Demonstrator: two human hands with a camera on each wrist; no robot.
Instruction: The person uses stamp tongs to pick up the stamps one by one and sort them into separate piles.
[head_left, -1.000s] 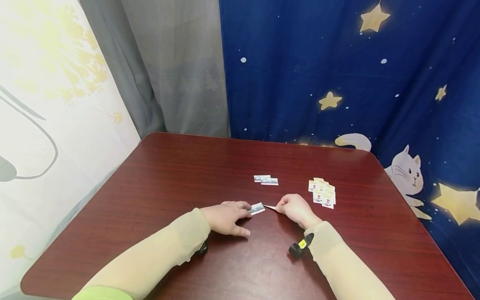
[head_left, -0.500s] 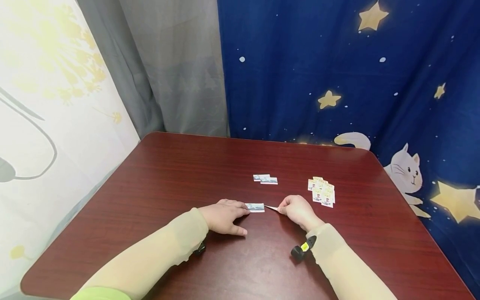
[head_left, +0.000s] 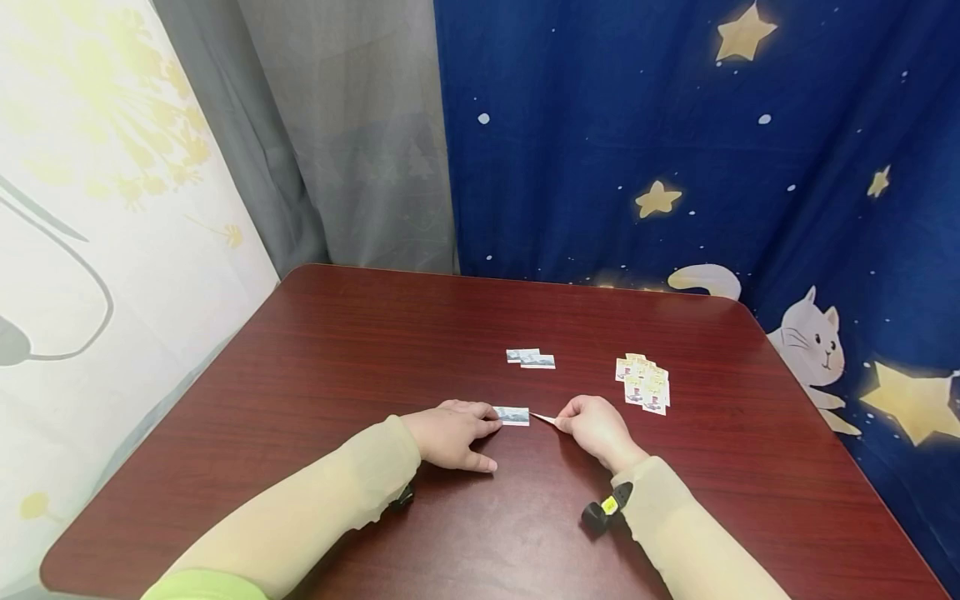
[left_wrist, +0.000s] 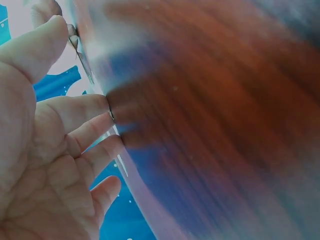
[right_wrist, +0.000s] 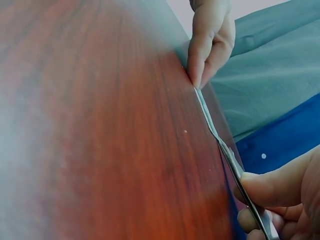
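In the head view, the fingertips of my left hand (head_left: pixel 452 436) rest on the left end of a small stamp-like paper (head_left: pixel 514 416) with a blue-grey landscape and white border. My right hand (head_left: pixel 597 432) pinches slim tweezers (head_left: pixel 543 417), their tip close to the paper's right edge. From the right wrist view, the tweezers (right_wrist: pixel 242 191) pass between thumb and curled fingers, and the paper (right_wrist: pixel 206 114) lies flat, seen nearly edge-on. In the left wrist view, my left fingers (left_wrist: pixel 82 112) are extended against the tabletop. Whether the tips grip the paper's edge cannot be told.
Two similar landscape papers (head_left: pixel 538 362) overlap farther back on the red-brown table (head_left: pixel 375 333). To the right lies a cluster of several yellow-white printed papers (head_left: pixel 645 387). A dark blue curtain (head_left: pixel 570 150) hangs behind the table.
The landscape paper has turned from slanted to nearly level with the table's far edge. My right hand has shifted slightly nearer to me; my left hand has hardly moved.
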